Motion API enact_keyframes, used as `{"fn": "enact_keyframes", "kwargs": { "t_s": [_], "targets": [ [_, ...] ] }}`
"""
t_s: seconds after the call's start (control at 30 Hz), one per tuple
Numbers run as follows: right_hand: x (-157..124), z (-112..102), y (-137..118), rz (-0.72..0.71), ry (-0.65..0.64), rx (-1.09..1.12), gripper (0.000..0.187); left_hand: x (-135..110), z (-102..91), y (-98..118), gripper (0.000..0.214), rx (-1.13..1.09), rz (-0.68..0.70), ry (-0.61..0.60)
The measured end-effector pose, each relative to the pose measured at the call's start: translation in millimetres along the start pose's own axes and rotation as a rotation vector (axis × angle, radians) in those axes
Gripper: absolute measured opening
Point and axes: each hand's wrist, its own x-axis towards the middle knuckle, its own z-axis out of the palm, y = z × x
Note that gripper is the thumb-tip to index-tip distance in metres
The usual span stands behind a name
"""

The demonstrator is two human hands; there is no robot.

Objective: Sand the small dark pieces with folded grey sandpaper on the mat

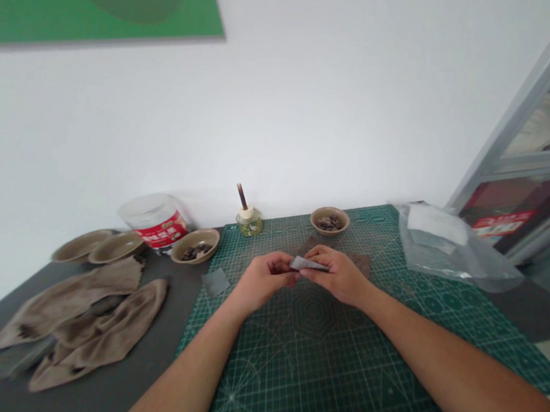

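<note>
Above the middle of the green cutting mat, my two hands meet. Between the thumb and fingers of my right hand is a small folded grey piece of sandpaper. My left hand is closed, its fingertips against the left end of that sandpaper; anything small inside them is hidden. A second grey square piece of sandpaper lies at the mat's left edge. Behind my right hand, a brown sheet lies flat, partly covered.
Bowls with small dark lumps stand behind and left. Nearby are a glass bottle with sticks, a red-labelled plastic jar and two more bowls. Brown cloths lie left, a clear plastic bag right.
</note>
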Motion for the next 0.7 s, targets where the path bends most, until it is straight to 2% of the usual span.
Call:
{"fn": "enact_keyframes", "kwargs": {
  "t_s": [0.7],
  "targets": [
    [-0.6, 3.1, 3.2, 0.017, 0.045, -0.054, 0.012, -0.4, 1.9, -2.4, 0.025, -0.023, 0.002, -0.003]
  ]
}}
